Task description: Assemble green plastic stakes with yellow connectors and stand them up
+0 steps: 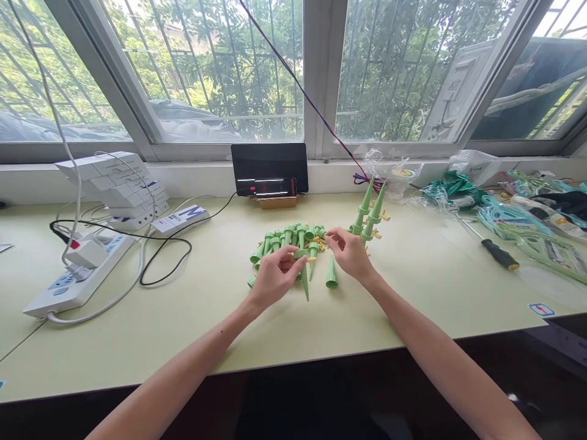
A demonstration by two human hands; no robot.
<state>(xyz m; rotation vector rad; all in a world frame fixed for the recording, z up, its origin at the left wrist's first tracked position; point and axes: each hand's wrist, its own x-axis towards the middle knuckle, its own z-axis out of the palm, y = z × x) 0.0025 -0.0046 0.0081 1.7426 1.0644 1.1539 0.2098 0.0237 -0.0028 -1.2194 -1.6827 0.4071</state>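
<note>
Centrally, two bare hands work over a pale yellow-green table (435, 281) beneath a row of windows (206, 67). The left hand (274, 278) has thumb and fingers pinched together on a green spike (305, 284) — its tip slants down toward the near edge, and a small yellow tap (312, 261) juts out to the right. The right hand (351, 252) is bent, fingertips close together beside some yellow pieces (321, 245); whether they grip anything, I cannot tell. Just beyond the left hand lies a pile of green spikes (288, 234). Between the hands, on the near side, is a single loose spike (331, 279), wide end nearest. Far right of the right hand, stacked spikes (375, 214) stand upright with yellow taps poking out. Farther right are a screwdriver (499, 253) and bagged items (513, 217). At left sit a power strip (77, 287) and white boxes (123, 186); at the far side, a dark tablet (270, 162) — a phone (274, 187) leans before it.
</note>
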